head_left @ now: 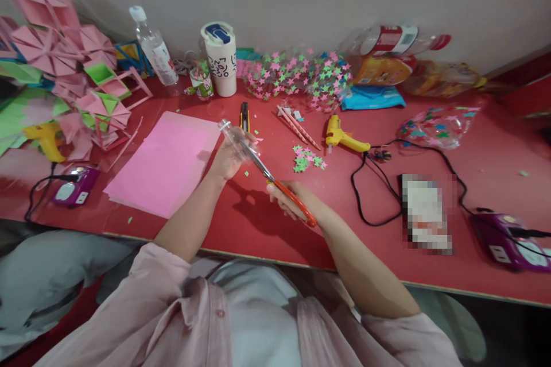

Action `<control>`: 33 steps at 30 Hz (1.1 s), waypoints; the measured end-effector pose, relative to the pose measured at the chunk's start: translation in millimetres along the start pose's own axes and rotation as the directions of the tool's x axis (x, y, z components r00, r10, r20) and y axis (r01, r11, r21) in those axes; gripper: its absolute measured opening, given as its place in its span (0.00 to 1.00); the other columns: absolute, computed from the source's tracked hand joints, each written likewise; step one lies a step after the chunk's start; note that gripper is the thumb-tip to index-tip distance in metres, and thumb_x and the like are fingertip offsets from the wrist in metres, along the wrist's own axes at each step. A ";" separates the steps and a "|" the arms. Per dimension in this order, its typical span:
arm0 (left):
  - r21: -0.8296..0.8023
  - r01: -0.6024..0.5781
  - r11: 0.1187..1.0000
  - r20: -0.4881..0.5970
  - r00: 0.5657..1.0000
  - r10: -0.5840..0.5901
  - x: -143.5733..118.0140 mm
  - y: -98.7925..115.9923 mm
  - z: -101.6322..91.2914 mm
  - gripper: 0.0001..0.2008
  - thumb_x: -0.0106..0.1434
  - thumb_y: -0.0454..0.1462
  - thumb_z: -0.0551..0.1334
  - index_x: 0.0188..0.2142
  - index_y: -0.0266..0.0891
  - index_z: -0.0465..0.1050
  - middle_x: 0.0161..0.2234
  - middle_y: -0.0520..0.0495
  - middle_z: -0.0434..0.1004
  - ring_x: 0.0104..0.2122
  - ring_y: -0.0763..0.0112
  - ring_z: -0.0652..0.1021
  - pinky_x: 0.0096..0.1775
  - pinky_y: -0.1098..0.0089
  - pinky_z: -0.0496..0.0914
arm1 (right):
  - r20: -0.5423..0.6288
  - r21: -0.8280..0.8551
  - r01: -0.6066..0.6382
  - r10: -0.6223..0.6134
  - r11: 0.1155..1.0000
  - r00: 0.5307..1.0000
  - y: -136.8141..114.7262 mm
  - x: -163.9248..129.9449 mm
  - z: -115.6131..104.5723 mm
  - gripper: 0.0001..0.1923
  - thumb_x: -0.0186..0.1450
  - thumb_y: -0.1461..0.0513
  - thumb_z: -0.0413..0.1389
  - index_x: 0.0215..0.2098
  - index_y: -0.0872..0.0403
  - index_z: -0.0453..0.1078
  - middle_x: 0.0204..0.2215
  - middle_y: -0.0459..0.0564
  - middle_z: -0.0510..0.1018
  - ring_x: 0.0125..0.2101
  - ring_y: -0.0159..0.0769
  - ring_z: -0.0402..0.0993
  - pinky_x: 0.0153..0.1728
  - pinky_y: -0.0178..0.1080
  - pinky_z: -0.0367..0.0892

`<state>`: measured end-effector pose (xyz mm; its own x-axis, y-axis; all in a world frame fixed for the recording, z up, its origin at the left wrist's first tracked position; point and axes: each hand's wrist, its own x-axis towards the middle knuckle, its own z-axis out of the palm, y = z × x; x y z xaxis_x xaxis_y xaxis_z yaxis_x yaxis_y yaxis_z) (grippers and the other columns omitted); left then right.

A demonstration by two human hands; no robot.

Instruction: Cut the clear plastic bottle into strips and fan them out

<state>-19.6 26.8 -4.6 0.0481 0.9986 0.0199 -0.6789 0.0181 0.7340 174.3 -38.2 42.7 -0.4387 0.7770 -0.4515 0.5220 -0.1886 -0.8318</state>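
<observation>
My left hand point(230, 154) is closed on a clear plastic piece point(235, 136), whose narrow upper end points up and left; its exact kind cannot be made out. In my right hand point(286, 200) is a pair of scissors point(295, 201) with orange handles. The scissor blades reach up and left to the plastic and overlap it in view. Just behind my left hand lies a yellow and black box cutter point(245, 116). Pink paper sheets point(166, 163) are stacked left of that hand. Small pink and green paper stars point(306, 158) lie in a pile beyond my right hand.
A yellow glue gun point(344, 136) lies at right, its cord near a purple power box point(512, 240). Striped sticks point(297, 126), a tumbler point(221, 60), a water bottle point(155, 48) and star-covered clear bottles point(297, 77) are at the back. Pink paper constructions point(51, 39) crowd the left.
</observation>
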 end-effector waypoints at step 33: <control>0.047 0.035 0.998 0.070 0.997 -0.038 -3.3 -2.6 2.8 0.12 0.52 0.30 0.68 0.33 0.43 0.69 0.31 0.54 0.76 0.26 0.77 0.74 0.30 0.74 0.67 | -0.037 0.019 -0.165 0.166 0.986 0.985 -7.9 3.6 -0.3 0.26 0.55 0.40 0.57 0.21 0.52 0.60 0.08 0.35 0.57 0.07 0.23 0.55 0.09 0.29 0.54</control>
<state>-16.0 23.3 -4.6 0.1251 0.9914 0.0397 -0.6417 0.0503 0.7653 168.8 -33.7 47.7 -0.3187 0.7566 -0.5709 0.5730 -0.3260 -0.7519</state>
